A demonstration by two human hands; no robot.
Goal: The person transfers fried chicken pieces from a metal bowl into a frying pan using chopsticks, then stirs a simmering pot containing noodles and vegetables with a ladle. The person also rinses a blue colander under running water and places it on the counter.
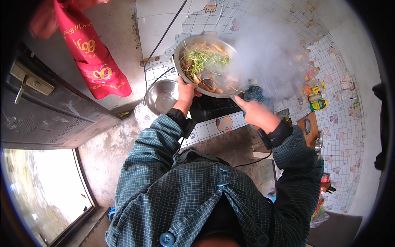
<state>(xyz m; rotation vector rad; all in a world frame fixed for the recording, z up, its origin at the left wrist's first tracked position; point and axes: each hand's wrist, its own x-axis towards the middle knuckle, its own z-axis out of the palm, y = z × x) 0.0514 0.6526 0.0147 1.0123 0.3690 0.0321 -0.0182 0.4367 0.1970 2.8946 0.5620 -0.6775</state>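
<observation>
A round metal frying pan (177, 68) full of food is held up in front of me. Leafy green stems (203, 57) lie over brownish cooked pieces (205, 82) inside it. My left hand (187, 94) closes on the pan's near left rim, thumb along its side. With my right hand (260, 115) I grip the pan's handle (239, 101) at the near right. Just left of my left hand sits a shiny steel bowl (154, 99). Below the pan shows a black cooktop (214, 109). Thick steam hides much of what lies right of the pan.
A bluish patterned cloth-like item (254, 94) lies beyond my right hand. Several bottles, one with a green label (319, 105), stand along the right tiled wall. A black cord (158, 45) runs down behind the bowl. A red apron (96, 57) hangs left, above a dark door (41, 107).
</observation>
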